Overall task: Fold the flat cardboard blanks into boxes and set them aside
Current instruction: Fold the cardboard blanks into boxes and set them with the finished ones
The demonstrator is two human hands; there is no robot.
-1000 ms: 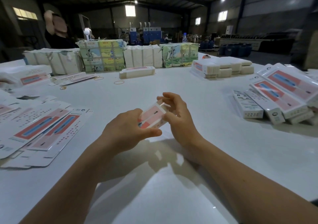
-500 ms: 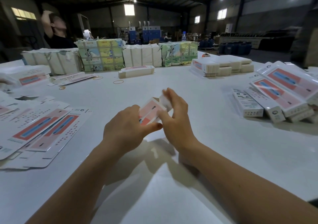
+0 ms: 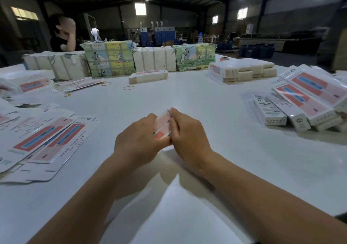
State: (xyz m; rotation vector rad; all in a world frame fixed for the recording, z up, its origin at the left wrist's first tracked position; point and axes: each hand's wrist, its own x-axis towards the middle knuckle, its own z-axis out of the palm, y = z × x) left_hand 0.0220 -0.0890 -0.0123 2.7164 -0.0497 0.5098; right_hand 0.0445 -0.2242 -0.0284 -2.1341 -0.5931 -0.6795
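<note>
Head | left hand (image 3: 139, 141), right hand (image 3: 189, 134) grip box (image 3: 162, 124) | print unreadable

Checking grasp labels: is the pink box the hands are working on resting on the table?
No. The left hand and right hand hold the pink box between them, raised above the white table.

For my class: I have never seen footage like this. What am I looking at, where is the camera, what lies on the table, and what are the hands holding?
No machine here: a person's two bare hands, filmed by a wide-angle camera worn on their head, looking forward and down. The left hand and right hand together grip one small pink and white carton above the white table. Flat printed blanks lie on the left; folded boxes lie piled on the right. Wrapped bundles stand at the far edge, and a few rubber bands lie near them.
</note>
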